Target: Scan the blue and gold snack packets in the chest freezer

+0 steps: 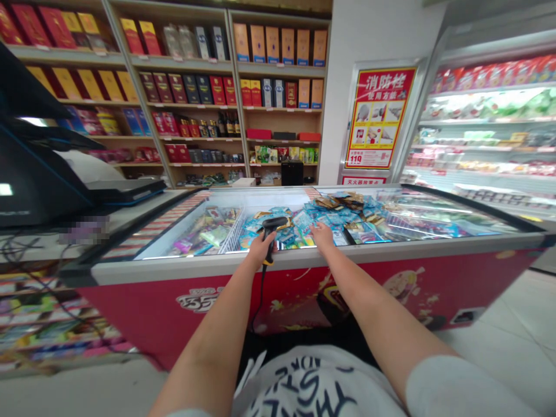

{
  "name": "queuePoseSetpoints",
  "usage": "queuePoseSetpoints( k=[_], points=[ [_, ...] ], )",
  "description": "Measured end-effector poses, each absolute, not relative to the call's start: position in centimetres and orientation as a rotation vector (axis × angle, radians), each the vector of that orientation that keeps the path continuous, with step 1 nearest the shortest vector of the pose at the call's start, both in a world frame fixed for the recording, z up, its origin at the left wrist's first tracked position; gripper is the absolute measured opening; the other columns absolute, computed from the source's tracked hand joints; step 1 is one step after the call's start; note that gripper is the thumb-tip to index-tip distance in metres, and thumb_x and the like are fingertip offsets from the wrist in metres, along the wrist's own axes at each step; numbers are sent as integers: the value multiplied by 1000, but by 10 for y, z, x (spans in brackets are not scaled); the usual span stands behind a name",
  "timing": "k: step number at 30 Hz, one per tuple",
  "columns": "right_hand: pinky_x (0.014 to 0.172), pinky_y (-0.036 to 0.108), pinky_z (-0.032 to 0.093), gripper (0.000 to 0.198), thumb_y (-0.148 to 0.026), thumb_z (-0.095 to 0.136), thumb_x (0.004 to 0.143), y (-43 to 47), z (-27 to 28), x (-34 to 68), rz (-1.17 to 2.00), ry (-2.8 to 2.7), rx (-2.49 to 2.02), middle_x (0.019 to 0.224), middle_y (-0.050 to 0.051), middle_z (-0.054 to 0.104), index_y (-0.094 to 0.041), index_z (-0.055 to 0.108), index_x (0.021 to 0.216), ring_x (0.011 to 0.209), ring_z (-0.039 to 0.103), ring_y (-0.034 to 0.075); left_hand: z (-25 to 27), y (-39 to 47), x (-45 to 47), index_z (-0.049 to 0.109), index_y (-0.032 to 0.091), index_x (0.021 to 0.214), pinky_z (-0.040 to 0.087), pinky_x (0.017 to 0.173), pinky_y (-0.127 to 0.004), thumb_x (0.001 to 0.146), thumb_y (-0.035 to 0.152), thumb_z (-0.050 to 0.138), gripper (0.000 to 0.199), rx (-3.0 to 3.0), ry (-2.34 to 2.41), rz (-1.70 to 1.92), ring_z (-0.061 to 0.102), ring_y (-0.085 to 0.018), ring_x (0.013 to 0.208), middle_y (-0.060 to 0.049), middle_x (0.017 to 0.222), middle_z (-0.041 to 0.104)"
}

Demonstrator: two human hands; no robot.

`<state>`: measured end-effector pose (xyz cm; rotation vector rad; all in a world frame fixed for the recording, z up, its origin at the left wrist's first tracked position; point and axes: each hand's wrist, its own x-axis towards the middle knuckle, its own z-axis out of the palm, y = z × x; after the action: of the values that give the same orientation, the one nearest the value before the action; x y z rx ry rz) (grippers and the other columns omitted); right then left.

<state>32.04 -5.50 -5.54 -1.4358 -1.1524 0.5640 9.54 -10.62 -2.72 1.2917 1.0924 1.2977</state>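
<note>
A black barcode scanner [273, 223] with yellow trim sits above the front part of a chest freezer [391, 250], firmly wrapped in a person's left hand [259, 249]. The right hand [322, 237] reaches over the front rim, fingers partly curled at the blue packets [334, 219]; whether it grips one cannot be told from this angle.

The scanner's cord [263, 289] hangs down across the freezer's red front. Brown packets [343, 201] lie on top of the blue heap, beyond the right hand. Left of the scanner, a white wire divider [233, 233] stands between the heap and a section of mixed packets [212, 231]; to the right, bright reflections streak the surface over further goods.

At far left, a dark machine [35, 168] occupies a counter [125, 202] beside the freezer, with tangled cables [26, 249] near its edge (a small patch there is pixelated). Behind the freezer, wooden shelves [231, 75] carry rows of boxes [280, 45] in orange, red and yellow. A red-and-yellow poster [380, 119] marked "119" hangs on the wall, and a lit display case [486, 124], blurred, lines the right side.
</note>
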Motion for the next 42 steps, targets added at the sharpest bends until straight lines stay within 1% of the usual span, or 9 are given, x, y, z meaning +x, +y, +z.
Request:
queuePoseSetpoints(
  k=[4,8,11,15,20,27,35,42],
  points=[
    [80,30,53,46,-30,58,79,-57,-53,321,517,-1110,-1424,98,12,73,-9,62,120,88,70,23,-27,-106,95,56,17,75,47,51,-25,68,52,70,38,1339,1107,1278,56,-12,49,2,58,58],
    [73,30,55,48,-28,57,79,-57,-53,319,624,-1071,-1340,96,12,74,-9,60,123,82,72,22,-27,-107,95,55,18,70,48,52,-25,67,51,70,37,1362,1096,1260,56,-12,49,2,57,58],
    [70,30,55,47,-28,56,79,-60,-52,317,644,-1072,-1330,94,10,74,-10,60,123,80,72,22,-25,-109,95,55,18,69,47,51,-25,67,52,70,37,1367,1093,1259,55,-12,49,1,56,58],
    [70,31,55,44,-28,57,79,-65,-48,316,603,-1102,-1360,91,9,74,-12,62,120,81,72,23,-23,-110,95,55,18,67,46,50,-25,66,53,70,38,1362,1101,1256,55,-12,49,1,56,58],
    [70,30,55,43,-26,56,79,-65,-47,316,624,-1100,-1357,90,9,74,-12,62,120,80,72,22,-23,-110,95,56,18,68,45,49,-25,65,55,70,39,1350,1106,1248,55,-13,49,1,56,58],
    [71,29,55,43,-26,57,79,-57,-55,320,627,-1107,-1345,91,9,74,-11,62,119,79,72,20,-24,-110,95,56,18,67,45,51,-26,65,55,70,40,1355,1102,1260,54,-13,49,0,56,58],
    [69,30,55,43,-27,57,79,-50,-60,321,652,-1096,-1331,91,9,74,-12,61,119,77,71,20,-22,-110,93,56,19,62,45,53,-26,64,53,72,38,1399,1070,1198,54,-14,49,0,52,57],
    [68,30,56,42,-28,55,81,-47,-63,321,645,-1124,-1323,92,8,73,-13,61,120,78,71,20,-16,-116,95,58,19,65,44,50,-27,61,52,74,37,1376,1065,1196,53,-14,48,-1,53,59]
  ],
)
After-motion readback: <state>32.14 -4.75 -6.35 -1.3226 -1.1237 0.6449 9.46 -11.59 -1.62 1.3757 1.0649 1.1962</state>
